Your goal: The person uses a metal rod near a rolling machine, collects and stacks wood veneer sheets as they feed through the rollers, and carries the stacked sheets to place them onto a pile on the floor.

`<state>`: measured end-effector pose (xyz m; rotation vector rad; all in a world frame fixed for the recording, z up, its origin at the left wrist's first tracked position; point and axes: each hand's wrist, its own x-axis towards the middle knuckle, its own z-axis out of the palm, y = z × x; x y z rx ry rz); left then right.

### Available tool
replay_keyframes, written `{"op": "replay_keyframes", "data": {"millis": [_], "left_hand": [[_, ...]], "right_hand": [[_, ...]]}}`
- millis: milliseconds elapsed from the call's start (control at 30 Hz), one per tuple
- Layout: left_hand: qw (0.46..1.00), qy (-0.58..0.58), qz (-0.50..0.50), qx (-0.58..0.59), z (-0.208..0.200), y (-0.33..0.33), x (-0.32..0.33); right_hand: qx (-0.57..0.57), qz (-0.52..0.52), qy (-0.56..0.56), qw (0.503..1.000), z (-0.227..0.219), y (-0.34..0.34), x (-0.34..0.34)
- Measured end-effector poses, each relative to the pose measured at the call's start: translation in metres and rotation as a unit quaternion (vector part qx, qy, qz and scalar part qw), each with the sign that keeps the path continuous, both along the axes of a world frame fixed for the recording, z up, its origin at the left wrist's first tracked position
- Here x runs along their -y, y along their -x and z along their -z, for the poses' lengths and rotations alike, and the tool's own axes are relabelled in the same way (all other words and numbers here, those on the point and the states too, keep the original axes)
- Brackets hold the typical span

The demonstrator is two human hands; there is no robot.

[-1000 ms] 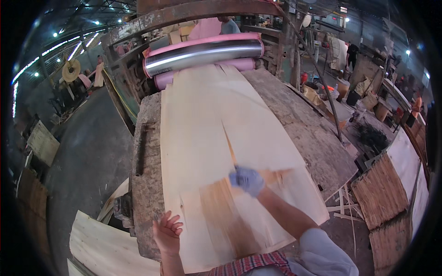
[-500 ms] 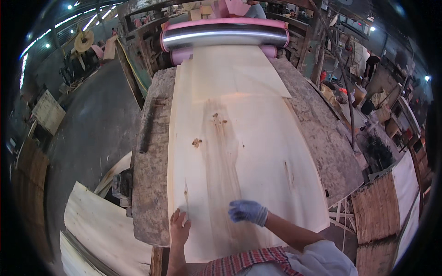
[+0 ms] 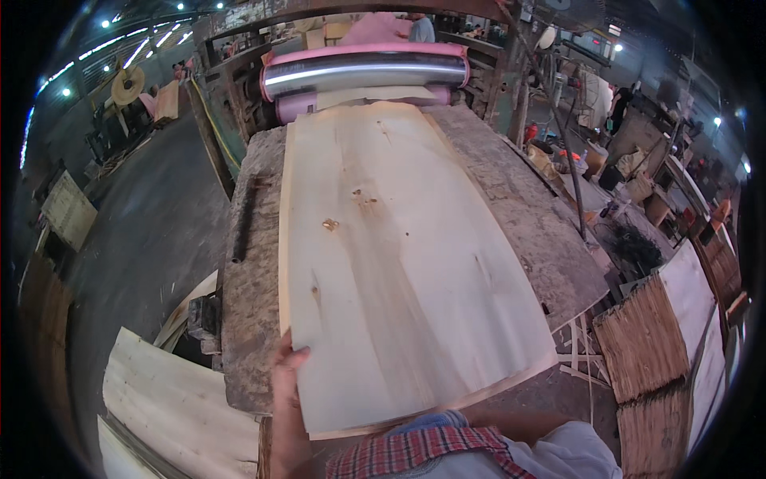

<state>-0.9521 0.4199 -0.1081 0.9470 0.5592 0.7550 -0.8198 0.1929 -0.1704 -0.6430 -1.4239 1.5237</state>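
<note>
Wood sheet (image 3: 431, 279), lying on the counter (image 3: 515, 191) before the rollers (image 3: 363, 73), is best held square to them, left hand (image 3: 289, 361) grasping its left edge, right hand (image 3: 437, 420) mostly hidden at the near edge, its grip impossible to tell.

The veneer sheet (image 3: 447, 271) was cream, streaked tan, with brown knots (image 3: 329, 225); the table (image 3: 519, 199), mottled grey-brown; the roller beyond (image 3: 367, 76), silver edged with pink; the cloth (image 3: 427, 449), red-and-dark checked; the glove (image 3: 435, 420), blue.

The gloved right hand (image 3: 431, 421) is mostly hidden, and the wood sheet (image 3: 431, 279) partly covers the left fingers (image 3: 299, 356).
</note>
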Motion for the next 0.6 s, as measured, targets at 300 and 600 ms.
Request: {"op": "replay_keyframes", "data": {"millis": [300,600], "left_hand": [[0.983,0.023,-0.067,0.170,0.007,0.014,-0.047],[0.988,0.148,-0.027,0.044,-0.008,-0.013,-0.015]], "right_hand": [[-0.181,0.225,0.217,0.933,-0.012,-0.035,0.006],[-0.376,0.248,0.119,0.885,-0.031,-0.225,-0.170]]}}
